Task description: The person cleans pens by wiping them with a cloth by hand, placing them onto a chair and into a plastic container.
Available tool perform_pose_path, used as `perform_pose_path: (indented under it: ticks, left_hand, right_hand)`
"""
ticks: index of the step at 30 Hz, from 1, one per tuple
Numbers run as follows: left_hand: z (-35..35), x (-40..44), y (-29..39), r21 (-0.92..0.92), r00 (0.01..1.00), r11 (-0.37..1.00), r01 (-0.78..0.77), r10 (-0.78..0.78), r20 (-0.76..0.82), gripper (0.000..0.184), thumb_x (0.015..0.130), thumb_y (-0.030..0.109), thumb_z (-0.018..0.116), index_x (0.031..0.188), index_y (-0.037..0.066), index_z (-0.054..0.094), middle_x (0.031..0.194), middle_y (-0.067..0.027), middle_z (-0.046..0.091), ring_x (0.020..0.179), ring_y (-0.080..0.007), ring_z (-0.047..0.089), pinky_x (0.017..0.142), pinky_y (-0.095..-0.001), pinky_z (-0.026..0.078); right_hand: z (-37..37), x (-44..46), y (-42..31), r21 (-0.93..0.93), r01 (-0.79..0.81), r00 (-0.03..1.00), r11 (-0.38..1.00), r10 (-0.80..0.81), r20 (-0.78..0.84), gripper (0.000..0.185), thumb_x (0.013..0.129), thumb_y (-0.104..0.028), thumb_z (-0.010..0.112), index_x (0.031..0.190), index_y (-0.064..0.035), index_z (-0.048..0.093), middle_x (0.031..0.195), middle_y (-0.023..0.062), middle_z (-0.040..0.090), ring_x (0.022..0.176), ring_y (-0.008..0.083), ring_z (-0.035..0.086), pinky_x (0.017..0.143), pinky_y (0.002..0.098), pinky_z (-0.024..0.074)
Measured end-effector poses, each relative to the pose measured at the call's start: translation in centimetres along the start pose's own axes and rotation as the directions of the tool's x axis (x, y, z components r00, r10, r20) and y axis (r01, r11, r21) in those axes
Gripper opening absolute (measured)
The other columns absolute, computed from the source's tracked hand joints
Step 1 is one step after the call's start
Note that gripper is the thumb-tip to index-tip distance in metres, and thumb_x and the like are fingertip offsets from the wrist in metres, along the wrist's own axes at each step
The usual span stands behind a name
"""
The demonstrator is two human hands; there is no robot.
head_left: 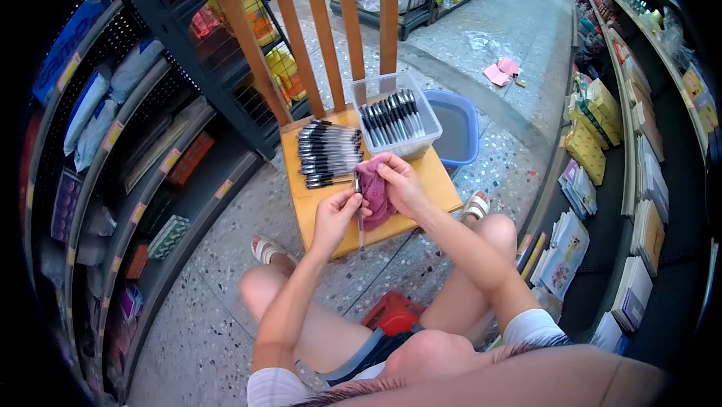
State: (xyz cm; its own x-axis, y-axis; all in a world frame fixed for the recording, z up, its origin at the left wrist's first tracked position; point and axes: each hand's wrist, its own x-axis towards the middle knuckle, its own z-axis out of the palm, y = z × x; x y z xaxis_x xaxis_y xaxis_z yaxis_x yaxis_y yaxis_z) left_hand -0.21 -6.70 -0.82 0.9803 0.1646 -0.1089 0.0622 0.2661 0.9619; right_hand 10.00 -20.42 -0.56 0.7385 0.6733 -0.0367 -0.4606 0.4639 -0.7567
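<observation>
Over a chair seat [441, 187], pen [361, 235] in left hand [335, 214], just beside pink cloth [378, 204] in right hand [406, 186]

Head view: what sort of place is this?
Most likely a shop, perhaps one selling stationery among other goods. What look like price labels run along the left shelves, booklets are racked at right, and bagged packs sit at far left.

The cloth [382, 198] is mauve; pens [329, 156], black and clear; basin [474, 135], blue; floor [203, 309], speckled grey.
</observation>
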Motion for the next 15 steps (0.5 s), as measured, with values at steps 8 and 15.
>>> perform_pose_path:
  ticks: [8,15]
  left_hand:
    - [-0.3,-0.6,-0.7,0.135,0.999,0.99,-0.03,0.031,-0.007,0.02,0.088,0.012,0.058,0.099,-0.004,0.063,0.081,-0.0052,0.065,0.068,-0.0108,0.062,0.063,-0.0235,0.05]
    - [1.0,-1.2,-0.2,0.164,0.998,0.986,0.007,0.004,-0.07,0.022,0.083,0.007,0.062,0.1,-0.007,0.062,0.08,-0.0062,0.065,0.064,-0.01,0.061,0.061,-0.0208,0.05]
  right_hand:
    - [1.0,-0.5,1.4,-0.516,0.191,0.979,0.835,-0.127,0.158,0.011,0.086,-0.004,0.054,0.094,0.0015,0.058,0.091,0.0054,0.059,0.083,0.0118,0.057,0.072,0.0256,0.0477]
    - [1.5,-0.6,1.1,-0.651,0.233,0.965,0.722,-0.254,0.064,0.008,0.089,-0.004,0.046,0.093,0.0004,0.051,0.081,0.0065,0.063,0.073,0.0122,0.06,0.066,0.0282,0.0493]
